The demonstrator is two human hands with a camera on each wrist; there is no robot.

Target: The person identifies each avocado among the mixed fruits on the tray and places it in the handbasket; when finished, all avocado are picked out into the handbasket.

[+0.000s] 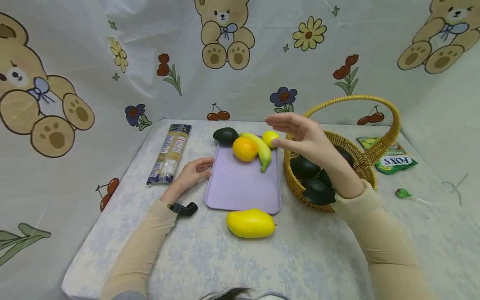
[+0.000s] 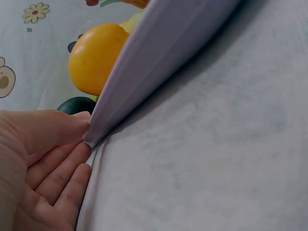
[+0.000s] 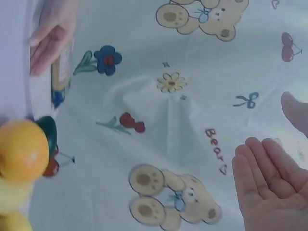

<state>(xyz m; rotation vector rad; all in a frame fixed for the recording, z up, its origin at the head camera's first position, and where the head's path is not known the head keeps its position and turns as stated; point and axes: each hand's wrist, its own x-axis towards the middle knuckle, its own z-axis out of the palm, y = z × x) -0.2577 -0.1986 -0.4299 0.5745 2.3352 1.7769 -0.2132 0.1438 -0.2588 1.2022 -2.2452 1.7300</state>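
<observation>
My left hand (image 1: 194, 171) pinches the left rim of a lilac tray (image 1: 243, 187); in the left wrist view the thumb (image 2: 72, 126) lies on the rim and the fingertips are below it. On the tray's far part sit an orange (image 1: 245, 149), a banana (image 1: 263, 154) and a lemon (image 1: 270, 138), with a dark green avocado (image 1: 225, 136) at the far left corner. My right hand (image 1: 305, 137) is raised over the left side of a wicker basket (image 1: 292, 183), fingers straight, holding nothing. Several dark green fruits (image 1: 318, 191) lie inside the basket.
A yellow mango-shaped fruit (image 1: 251, 223) lies in front of the tray. Left of the tray is a long clear pack of noodles (image 1: 169, 154). Beyond the basket's tall handle (image 1: 393, 116), a green FOX'S candy bag (image 1: 393, 160) and a lollipop (image 1: 404, 193) lie on the right.
</observation>
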